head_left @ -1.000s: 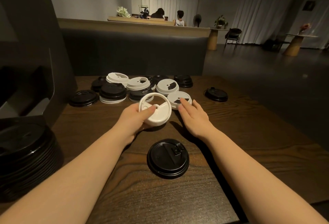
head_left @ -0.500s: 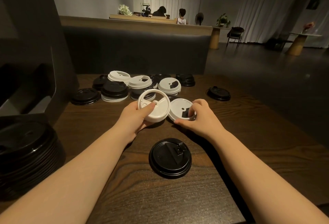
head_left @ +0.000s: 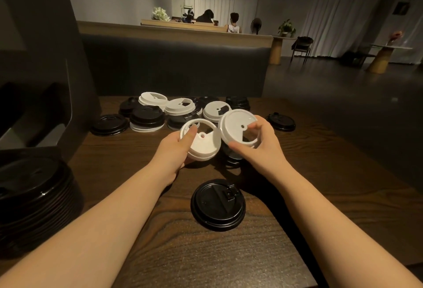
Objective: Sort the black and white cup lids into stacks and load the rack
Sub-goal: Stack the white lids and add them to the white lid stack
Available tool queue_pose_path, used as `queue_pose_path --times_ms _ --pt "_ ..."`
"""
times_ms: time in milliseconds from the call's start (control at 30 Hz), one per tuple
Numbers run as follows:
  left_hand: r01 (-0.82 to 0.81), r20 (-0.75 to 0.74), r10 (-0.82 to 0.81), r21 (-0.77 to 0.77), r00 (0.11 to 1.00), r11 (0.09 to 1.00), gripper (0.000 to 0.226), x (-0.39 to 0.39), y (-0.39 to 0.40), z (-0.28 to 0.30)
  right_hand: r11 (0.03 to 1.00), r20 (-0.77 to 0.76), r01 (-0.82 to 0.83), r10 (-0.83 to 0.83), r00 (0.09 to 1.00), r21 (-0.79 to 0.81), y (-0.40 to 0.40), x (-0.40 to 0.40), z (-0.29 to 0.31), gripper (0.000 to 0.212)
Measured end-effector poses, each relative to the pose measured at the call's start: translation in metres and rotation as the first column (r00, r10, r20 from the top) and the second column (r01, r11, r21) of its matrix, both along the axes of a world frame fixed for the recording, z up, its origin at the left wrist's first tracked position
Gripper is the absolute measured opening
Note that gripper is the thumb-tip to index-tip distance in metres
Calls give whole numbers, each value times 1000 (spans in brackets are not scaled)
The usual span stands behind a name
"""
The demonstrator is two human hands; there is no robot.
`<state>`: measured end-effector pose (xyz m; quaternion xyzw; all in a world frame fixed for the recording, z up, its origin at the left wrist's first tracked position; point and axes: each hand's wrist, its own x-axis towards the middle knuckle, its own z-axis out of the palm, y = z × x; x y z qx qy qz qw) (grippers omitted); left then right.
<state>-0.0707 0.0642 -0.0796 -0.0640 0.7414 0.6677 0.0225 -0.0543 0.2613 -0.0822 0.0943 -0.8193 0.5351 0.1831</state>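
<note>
White lids: left hand (head_left: 176, 148) grips one lid (head_left: 201, 142), right hand (head_left: 256, 143) pinches another (head_left: 238, 127), both held up over the counter (head_left: 229, 253) w/ rims just beside each other. Tall black stack (head_left: 34, 196) sits at far left edge by a dark rack (head_left: 34, 113); mixed black & white lids (head_left: 178, 111) crowd behind the hands. Single black lid (head_left: 218, 205) lies near centre, bare wood around it.

Wooden table (head_left: 309, 184) under scattered lids (head_left: 218, 205)
</note>
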Motion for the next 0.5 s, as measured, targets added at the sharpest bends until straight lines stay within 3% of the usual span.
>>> queue_pose_path --times_ms 133,267,400,500 --pt "31 2 -31 26 1000 999 48 0 -1 3 973 -36 -208 213 976 104 -5 6 -1 51" --pt "82 49 -84 40 995 996 59 3 -2 7 946 67 -319 315 947 61 -7 14 4 72" --pt "104 41 -107 75 993 992 61 11 5 13 905 113 -400 386 915 147 -7 18 7 91" --pt "108 21 -111 101 994 989 69 17 6 17 868 178 -455 425 888 199 -7 20 12 92"
